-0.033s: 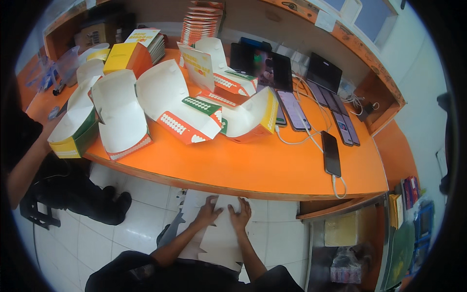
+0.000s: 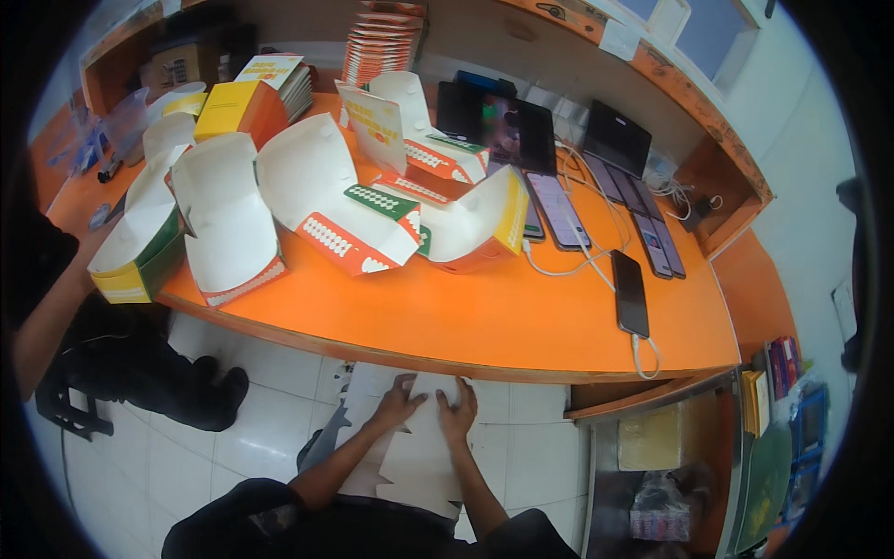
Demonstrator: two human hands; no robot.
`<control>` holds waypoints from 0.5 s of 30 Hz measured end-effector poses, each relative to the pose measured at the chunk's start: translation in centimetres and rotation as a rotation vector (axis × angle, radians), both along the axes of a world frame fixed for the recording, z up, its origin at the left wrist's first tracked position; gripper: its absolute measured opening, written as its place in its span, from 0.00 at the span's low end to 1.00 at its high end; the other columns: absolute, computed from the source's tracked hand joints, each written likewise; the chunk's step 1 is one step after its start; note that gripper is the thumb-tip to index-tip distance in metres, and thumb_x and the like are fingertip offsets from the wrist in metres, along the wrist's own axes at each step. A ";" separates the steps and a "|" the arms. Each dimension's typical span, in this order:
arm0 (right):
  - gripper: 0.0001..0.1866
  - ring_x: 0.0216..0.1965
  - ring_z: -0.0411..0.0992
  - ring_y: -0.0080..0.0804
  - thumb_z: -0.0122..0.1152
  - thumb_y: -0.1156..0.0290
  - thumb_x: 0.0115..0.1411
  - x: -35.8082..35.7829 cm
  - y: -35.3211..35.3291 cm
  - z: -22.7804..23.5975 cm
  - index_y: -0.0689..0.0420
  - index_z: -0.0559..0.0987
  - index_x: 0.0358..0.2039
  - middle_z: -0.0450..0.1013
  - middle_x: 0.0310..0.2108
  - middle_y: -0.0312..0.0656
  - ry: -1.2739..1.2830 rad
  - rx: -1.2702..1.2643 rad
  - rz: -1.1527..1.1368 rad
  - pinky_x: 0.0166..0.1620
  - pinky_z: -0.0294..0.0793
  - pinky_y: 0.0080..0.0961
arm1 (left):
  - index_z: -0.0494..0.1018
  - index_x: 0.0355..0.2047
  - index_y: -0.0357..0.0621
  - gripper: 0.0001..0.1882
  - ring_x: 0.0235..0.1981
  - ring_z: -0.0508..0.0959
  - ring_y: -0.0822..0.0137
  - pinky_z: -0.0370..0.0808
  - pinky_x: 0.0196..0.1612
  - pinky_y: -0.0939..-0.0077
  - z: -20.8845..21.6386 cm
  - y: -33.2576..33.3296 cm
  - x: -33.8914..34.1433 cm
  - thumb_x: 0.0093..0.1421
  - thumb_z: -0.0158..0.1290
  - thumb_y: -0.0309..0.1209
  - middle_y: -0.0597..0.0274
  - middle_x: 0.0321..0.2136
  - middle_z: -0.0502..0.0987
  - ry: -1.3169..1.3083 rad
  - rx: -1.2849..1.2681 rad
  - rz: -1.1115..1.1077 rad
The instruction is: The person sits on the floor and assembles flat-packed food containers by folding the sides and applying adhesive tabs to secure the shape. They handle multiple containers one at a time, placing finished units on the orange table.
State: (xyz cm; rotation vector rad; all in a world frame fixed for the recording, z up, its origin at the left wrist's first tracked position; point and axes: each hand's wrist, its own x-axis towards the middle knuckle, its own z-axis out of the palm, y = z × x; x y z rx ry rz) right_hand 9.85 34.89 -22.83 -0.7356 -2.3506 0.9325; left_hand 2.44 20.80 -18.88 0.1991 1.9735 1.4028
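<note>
On my lap lie flat cardboard box blanks (image 2: 421, 458), pale side up, with notched edges. My left hand (image 2: 399, 408) is closed on the far part of the top blank, thumb pointing inward. Opposite it, my right hand (image 2: 457, 413) grips the same blank, its fingers bent at the far edge and its thumb on the card. The two thumbs are close together but apart. What the fingertips do beneath the card is hidden. Beyond the desk edge stand opened burger boxes, among them a red-and-green one (image 2: 368, 244) and a white-lined one (image 2: 228, 219).
The orange desk (image 2: 447, 326) bears a tall stack of folded boxes (image 2: 384, 42), a closed yellow box (image 2: 233, 110), tablets (image 2: 498, 121) and a cabled phone (image 2: 630, 293). At the left, another person's arm (image 2: 56, 303) reaches to a box. A shelf (image 2: 652, 443) stands at lower right.
The whole view has shifted very slightly to the left. My hands keep the same hold on the blank.
</note>
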 end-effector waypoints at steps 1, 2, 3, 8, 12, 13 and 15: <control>0.31 0.56 0.61 0.46 0.67 0.60 0.50 0.1 0.0 0.0 0.52 0.70 0.54 0.67 0.53 0.51 0.027 -0.019 0.002 0.57 0.59 0.36 | 0.58 0.56 0.33 0.35 0.50 0.71 0.48 0.67 0.52 0.68 -0.8 0.9 -0.4 0.56 0.55 0.43 0.35 0.49 0.68 0.012 -0.001 -0.025; 0.31 0.55 0.62 0.46 0.66 0.60 0.50 0.1 -0.2 0.1 0.52 0.70 0.54 0.68 0.52 0.50 0.041 -0.052 -0.015 0.57 0.60 0.35 | 0.56 0.58 0.33 0.37 0.52 0.69 0.48 0.66 0.54 0.68 -1.5 1.6 -0.9 0.56 0.54 0.45 0.34 0.51 0.67 0.026 -0.002 -0.049; 0.30 0.54 0.63 0.46 0.66 0.60 0.50 0.1 -0.3 0.3 0.51 0.69 0.54 0.68 0.51 0.49 0.034 -0.109 -0.044 0.56 0.61 0.35 | 0.54 0.59 0.33 0.38 0.55 0.67 0.47 0.64 0.56 0.69 -2.1 1.9 -1.1 0.57 0.53 0.46 0.34 0.52 0.66 0.018 -0.023 -0.075; 0.27 0.42 0.69 0.33 0.65 0.62 0.52 0.1 -1.4 2.1 0.53 0.69 0.53 0.74 0.40 0.42 0.001 -0.270 0.033 0.45 0.68 0.28 | 0.51 0.62 0.35 0.39 0.58 0.63 0.52 0.59 0.59 0.70 -2.8 0.2 -0.9 0.59 0.53 0.45 0.40 0.56 0.63 0.154 0.090 -0.115; 0.20 0.29 0.72 0.27 0.64 0.62 0.53 -2.6 -0.7 2.7 0.57 0.74 0.44 0.76 0.31 0.42 0.024 -0.519 0.024 0.34 0.70 0.24 | 0.51 0.62 0.35 0.36 0.57 0.64 0.56 0.60 0.59 0.72 -1.5 -2.0 -0.7 0.60 0.52 0.42 0.44 0.55 0.65 0.084 0.204 -0.240; 0.18 0.25 0.72 0.28 0.64 0.62 0.53 -3.3 -0.4 2.8 0.59 0.76 0.41 0.76 0.29 0.44 0.013 -0.516 0.035 0.32 0.71 0.24 | 0.52 0.61 0.35 0.36 0.56 0.64 0.58 0.60 0.58 0.72 -1.2 -2.3 -0.6 0.60 0.52 0.42 0.45 0.55 0.65 0.133 0.195 -0.234; 0.16 0.24 0.72 0.27 0.65 0.61 0.53 -4.1 -0.1 3.0 0.61 0.77 0.35 0.75 0.25 0.42 -0.038 -0.454 0.114 0.30 0.71 0.25 | 0.54 0.61 0.37 0.34 0.56 0.64 0.61 0.60 0.58 0.73 -0.6 -2.6 -0.6 0.60 0.52 0.41 0.48 0.55 0.66 0.185 0.210 -0.217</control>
